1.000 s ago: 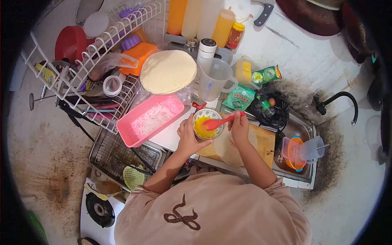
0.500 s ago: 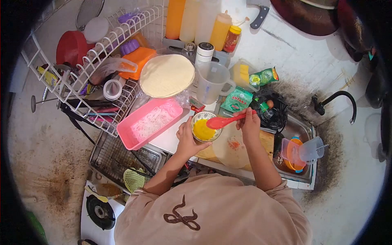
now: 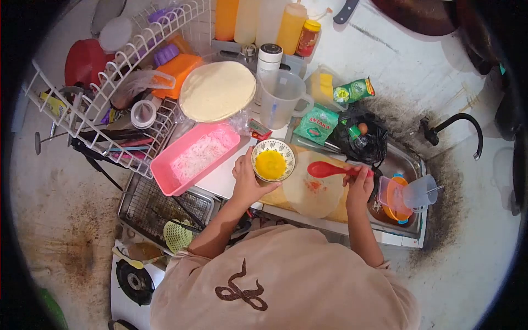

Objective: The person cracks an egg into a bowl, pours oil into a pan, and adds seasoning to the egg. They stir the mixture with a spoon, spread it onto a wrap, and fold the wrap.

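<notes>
My left hand (image 3: 247, 181) is wrapped round the side of a small patterned bowl (image 3: 274, 144) with yellow liquid (image 3: 270, 165) in it. In my right hand (image 3: 360, 184) is the handle of a red spoon (image 3: 324, 169), its scoop pointing left above the board. Below the spoon, a thin round pale wrapper sheet (image 3: 308, 204) lies on a wooden board (image 3: 340, 213). A small orange-red patch of filling (image 3: 314, 187) sits on the sheet. Left of the bowl stands a pink tub (image 3: 159, 173) holding white and pink shreds (image 3: 201, 154).
Behind the bowl are a stack of round sheets (image 3: 217, 91), a clear measuring jug (image 3: 281, 102) and a green packet (image 3: 317, 125). A black plastic bag (image 3: 360, 137) rests near the sink (image 3: 399, 162) under a black tap (image 3: 456, 124). A white dish rack (image 3: 124, 77) stands left.
The red spoon has left the bowl and moved right, over the wrapper sheet, with my right hand. My left hand keeps the bowl, now slightly higher in view. The camera view has shifted a little.
</notes>
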The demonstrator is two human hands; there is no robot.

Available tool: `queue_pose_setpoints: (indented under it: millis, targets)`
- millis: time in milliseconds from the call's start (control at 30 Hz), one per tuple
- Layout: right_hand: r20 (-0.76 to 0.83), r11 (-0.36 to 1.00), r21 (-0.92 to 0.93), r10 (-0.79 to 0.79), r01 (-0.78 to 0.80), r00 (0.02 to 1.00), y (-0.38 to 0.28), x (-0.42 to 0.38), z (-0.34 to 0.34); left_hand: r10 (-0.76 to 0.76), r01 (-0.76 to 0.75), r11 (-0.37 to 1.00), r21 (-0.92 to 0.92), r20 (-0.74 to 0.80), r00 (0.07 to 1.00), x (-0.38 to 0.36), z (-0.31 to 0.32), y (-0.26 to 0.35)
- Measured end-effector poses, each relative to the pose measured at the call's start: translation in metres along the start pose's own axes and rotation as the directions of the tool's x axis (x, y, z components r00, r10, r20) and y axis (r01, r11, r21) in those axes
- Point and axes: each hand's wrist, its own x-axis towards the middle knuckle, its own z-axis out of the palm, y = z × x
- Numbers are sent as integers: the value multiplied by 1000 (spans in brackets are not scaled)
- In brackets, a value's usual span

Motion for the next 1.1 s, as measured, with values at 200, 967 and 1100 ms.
queue_pose_setpoints:
  millis: [200, 967, 1100]
  targets:
    - [-11, 989, 33, -143, 143, 990, 29, -46, -33, 26, -26, 1000, -6, -8, 1000, -1, 2, -2]
    - [187, 863, -171, -445, 475, 876, 39, -71, -42, -2, 1, 995, -97, -1, 1000, -1, 8, -3]
    - [-58, 955, 141, -257, 263, 965, 40, -72, -39, 54, -59, 993, -105, -47, 997, -2, 9, -3]
